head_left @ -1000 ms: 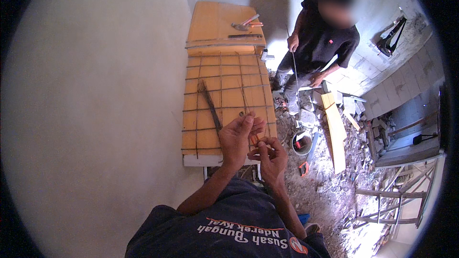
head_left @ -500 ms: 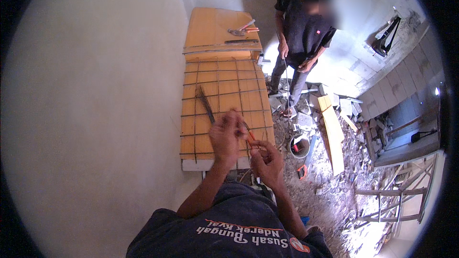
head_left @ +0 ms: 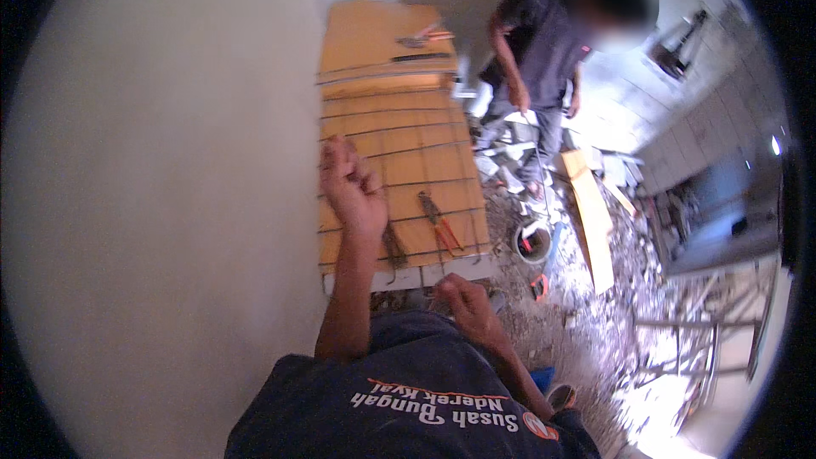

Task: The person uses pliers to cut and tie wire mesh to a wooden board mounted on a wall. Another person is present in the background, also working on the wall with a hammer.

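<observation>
A grid of thin steel bars lies over an orange-yellow board. My left hand is raised over the left side of the grid, its fingers curled together; what they hold, if anything, is too blurred to tell. At the board's near edge, my right hand is closed with its fingertips toward the bar ends. Between the hands, pincers with orange handles lie on the grid, jaws pointing away. A dark bundle of thin tie wire rests beside my left forearm, partly hidden by it.
A co-worker stands at the far right holding a thin rod. Hand tools lie on the board's far end. A bucket, a saw with an orange handle, a yellow plank and rubble are on the floor. A wall rises at left.
The pincers have left my right hand and lie on the grid. My left hand has moved away and left; the wire bundle lies nearer me. My right hand has drawn back. The co-worker bends lower.
</observation>
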The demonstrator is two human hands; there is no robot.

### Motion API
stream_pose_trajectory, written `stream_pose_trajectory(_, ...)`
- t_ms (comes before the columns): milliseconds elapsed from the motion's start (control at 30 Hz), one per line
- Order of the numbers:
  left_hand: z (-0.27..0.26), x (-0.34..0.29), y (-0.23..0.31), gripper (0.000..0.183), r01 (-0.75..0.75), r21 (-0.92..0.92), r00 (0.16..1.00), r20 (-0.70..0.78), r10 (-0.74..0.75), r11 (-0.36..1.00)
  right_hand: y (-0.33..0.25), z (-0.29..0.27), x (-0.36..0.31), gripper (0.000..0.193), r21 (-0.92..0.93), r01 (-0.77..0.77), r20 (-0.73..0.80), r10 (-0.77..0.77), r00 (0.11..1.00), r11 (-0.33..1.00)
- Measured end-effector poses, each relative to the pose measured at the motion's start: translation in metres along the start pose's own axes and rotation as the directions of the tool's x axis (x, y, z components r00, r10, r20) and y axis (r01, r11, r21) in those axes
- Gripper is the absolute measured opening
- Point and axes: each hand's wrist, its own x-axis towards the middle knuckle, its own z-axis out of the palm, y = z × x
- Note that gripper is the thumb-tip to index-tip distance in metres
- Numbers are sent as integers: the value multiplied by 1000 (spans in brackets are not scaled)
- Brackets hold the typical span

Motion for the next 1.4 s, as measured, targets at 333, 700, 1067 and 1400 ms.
stream_pose_trajectory(333,13,-49,-18,28,26,271,988,140,-66,962,5,-28,-17,43,18,173,-2,-173,985,985)
stream_pose_trajectory(700,7,-67,-56,18,611,-72,737,413,-534,788,20,-37,-30,27,-81,133,-393,-154,906,988)
stream_pose_trajectory(1067,11,-69,-46,13,597,-3,781,233,-580,802,6,-27,-7,18,-187,-89,-408,5,913,978)
stream_pose_trajectory(1400,-8,-63,-23,22,586,41,799,136,-586,809,12,-21,-2,24,27,-65,-413,70,908,998)
